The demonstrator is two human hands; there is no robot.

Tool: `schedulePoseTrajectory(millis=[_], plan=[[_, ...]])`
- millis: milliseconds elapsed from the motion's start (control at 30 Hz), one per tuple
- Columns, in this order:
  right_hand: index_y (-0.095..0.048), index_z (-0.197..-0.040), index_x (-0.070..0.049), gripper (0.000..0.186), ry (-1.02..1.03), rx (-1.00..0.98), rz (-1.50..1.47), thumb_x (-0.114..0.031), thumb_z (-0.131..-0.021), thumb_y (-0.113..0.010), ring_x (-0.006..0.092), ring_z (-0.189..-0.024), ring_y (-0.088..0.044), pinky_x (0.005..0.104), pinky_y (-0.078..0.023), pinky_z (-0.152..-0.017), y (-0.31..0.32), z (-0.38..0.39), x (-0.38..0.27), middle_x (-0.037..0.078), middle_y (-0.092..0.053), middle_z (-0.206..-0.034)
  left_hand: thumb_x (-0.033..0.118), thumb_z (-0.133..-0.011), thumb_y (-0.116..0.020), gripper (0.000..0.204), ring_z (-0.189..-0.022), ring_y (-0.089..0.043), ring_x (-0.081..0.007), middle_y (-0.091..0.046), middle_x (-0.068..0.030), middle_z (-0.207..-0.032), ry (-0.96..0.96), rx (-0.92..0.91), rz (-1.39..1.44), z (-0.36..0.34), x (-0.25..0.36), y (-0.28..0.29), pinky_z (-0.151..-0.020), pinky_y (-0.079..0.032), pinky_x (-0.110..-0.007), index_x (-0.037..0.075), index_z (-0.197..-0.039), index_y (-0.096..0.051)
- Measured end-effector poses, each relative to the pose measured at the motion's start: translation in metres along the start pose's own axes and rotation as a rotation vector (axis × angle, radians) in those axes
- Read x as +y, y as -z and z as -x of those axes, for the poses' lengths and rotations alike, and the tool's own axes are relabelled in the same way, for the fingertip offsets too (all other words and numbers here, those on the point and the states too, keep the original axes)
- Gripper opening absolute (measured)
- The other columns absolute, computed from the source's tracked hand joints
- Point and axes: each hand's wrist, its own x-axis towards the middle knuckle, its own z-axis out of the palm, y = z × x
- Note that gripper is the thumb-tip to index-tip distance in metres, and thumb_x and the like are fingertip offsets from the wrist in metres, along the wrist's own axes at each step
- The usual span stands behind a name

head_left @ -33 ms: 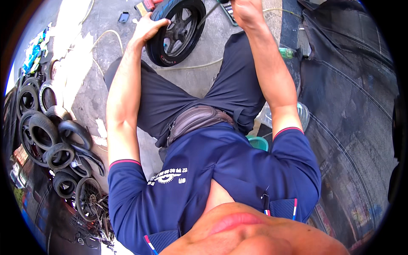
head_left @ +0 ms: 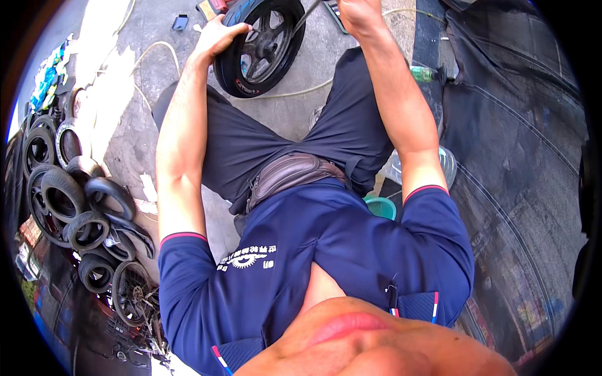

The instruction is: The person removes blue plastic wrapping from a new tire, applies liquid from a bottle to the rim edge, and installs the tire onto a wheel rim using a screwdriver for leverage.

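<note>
A wheel with a black tyre and dark spoked rim stands tilted between my knees. My left hand grips the tyre's left side, its thumb laid across the sidewall toward the rim. A grey metal tyre lever slants down to the rim's right edge; its upper part runs out of the picture. My right hand is closed at the top edge, to the right of the wheel, around the lever's upper end. Some of its fingers are cut off by the frame.
Used tyres lie piled at the left. A pale hose crosses the concrete floor behind the wheel. A small dark box lies at the upper left. At my right are a green bottle, a teal bowl and dark sheeting.
My right hand has shifted slightly up and left, and the lever with it; its dark upper end is now out of the picture. The wheel has barely moved.
</note>
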Motion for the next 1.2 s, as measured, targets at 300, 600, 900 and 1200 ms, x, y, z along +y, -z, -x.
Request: schedulePoseTrajectory(millis=[300,600,900,1200], plan=[[-0.062,-0.096,-0.007,0.014,-0.013,0.172,0.609,-0.007,-0.084,-0.068,0.0144,-0.07,-0.054,0.031,-0.047,-0.064,0.017,0.001,0.067,0.003,-0.059,-0.078,0.04,-0.073,-0.083,0.062,-0.082,-0.073,-0.022,-0.075,-0.0175,-0.099,-0.115,-0.317,-0.244,-0.05,0.011,-0.068,-0.076,-0.059,-0.036,-0.007,-0.112,-0.069],[-0.061,-0.107,-0.003,0.024,-0.081,0.199,0.844,-0.017,-0.09,-0.071,0.0235,-0.08,-0.063,0.0406,-0.053,-0.078,0.067,0.091,0.055,0.011,-0.064,-0.086,0.04,-0.083,-0.083,0.082,-0.112,-0.064,-0.0241,-0.066,-0.0161,-0.128,-0.081,-0.609,0.015,-0.06,0.102,-0.087,-0.094,-0.053,-0.038,-0.002,-0.145,-0.051],[-0.051,-0.132,0.0,0.048,-0.862,-0.31,1.623,-0.008,-0.085,-0.061,0.0413,-0.109,-0.068,0.0544,-0.053,-0.093,0.128,0.192,0.029,0.025,-0.072,-0.109,0.041,-0.068,-0.089,0.072,-0.08,-0.072,-0.0301,-0.074,-0.0212,-0.092,-0.333,-0.362,-0.47,-0.055,0.112,-0.109,-0.074,-0.058,-0.041,-0.005,-0.119,-0.066],[-0.062,-0.125,-0.009,0.036,-0.685,-0.4,1.667,-0.028,-0.095,-0.064,0.0405,-0.1,-0.071,0.0548,-0.055,-0.084,0.172,0.252,0.013,0.022,-0.073,-0.097,0.035,-0.075,-0.083,0.037,-0.047,-0.055,-0.0166,-0.06,-0.0049,-0.056,-0.003,-0.542,-0.312,-0.064,0.119,-0.134,-0.044,-0.042,-0.034,0.003,-0.065,-0.068]])
